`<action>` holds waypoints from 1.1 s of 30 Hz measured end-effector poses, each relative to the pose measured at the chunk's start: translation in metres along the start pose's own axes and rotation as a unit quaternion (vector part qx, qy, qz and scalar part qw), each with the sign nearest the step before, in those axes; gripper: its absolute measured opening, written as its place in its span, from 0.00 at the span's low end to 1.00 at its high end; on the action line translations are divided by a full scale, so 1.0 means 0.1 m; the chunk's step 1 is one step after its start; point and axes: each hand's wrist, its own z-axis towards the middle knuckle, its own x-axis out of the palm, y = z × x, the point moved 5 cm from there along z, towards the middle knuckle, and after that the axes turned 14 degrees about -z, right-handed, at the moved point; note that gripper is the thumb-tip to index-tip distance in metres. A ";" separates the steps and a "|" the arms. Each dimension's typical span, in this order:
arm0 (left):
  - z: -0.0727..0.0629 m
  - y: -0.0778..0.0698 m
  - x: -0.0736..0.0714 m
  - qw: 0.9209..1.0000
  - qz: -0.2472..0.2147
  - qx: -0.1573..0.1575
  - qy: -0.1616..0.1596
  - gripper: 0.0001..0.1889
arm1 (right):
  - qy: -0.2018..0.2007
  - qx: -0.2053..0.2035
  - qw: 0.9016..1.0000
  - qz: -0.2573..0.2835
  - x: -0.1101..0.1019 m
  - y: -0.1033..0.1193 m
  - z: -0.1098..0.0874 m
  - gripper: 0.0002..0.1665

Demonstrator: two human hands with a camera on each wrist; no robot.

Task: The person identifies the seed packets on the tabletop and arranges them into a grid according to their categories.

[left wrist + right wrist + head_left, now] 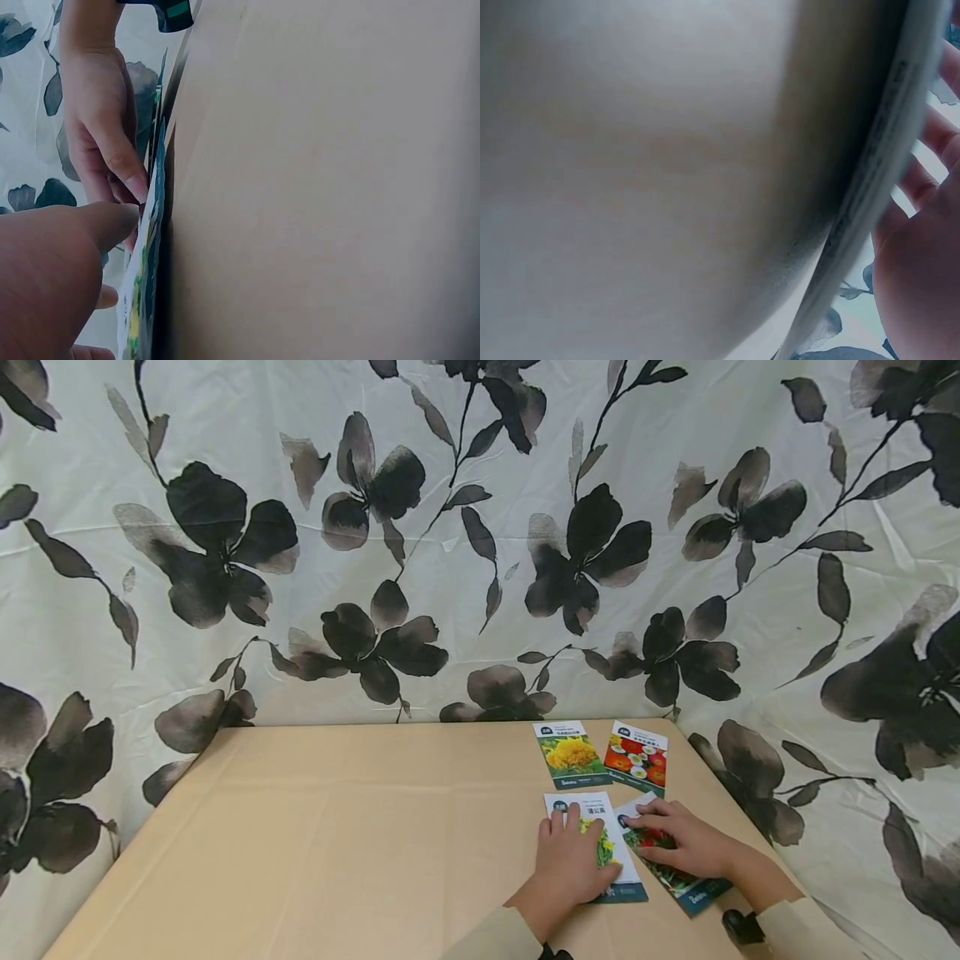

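Evidently both hands are busy at the right part of the table (337,843), each one covering its own packet: the left hand (570,860) is resting over the white packet (617,839), fingers lying fairly straight across its printed face, while the right hand (693,843) is reaching in from the side and laying its fingers along the red-and-green packet (690,889); neither seems to be clasping anything, though the right wrist view is too blurred to settle it. The white packet's long side is running nearly straight away from the person, whereas its neighbour is slanting more, its near end swinging out to the right, under the nearer right hand. Just beyond, a yellow-flower packet (572,756) and a red-flower packet (636,756) are lying side by side
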 end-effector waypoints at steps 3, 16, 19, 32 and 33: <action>0.01 0.00 0.03 1.000 0.002 -0.011 0.005 0.36 | -0.001 -0.006 1.000 -0.001 -0.01 0.01 0.00 0.31; 0.04 -0.08 0.05 0.999 0.024 -0.040 0.011 0.38 | 0.007 0.001 1.000 -0.004 0.00 0.02 0.00 0.31; 0.05 -0.11 0.06 0.999 0.024 -0.040 0.011 0.38 | 0.013 0.006 1.000 0.006 0.00 0.03 -0.01 0.31; 0.06 -0.20 0.11 0.997 0.038 -0.061 0.029 0.38 | 0.016 0.019 1.000 0.014 0.03 0.02 -0.01 0.31; 0.06 -0.20 0.11 0.997 0.042 -0.061 0.028 0.38 | 0.016 0.019 1.000 0.016 0.03 0.02 -0.01 0.31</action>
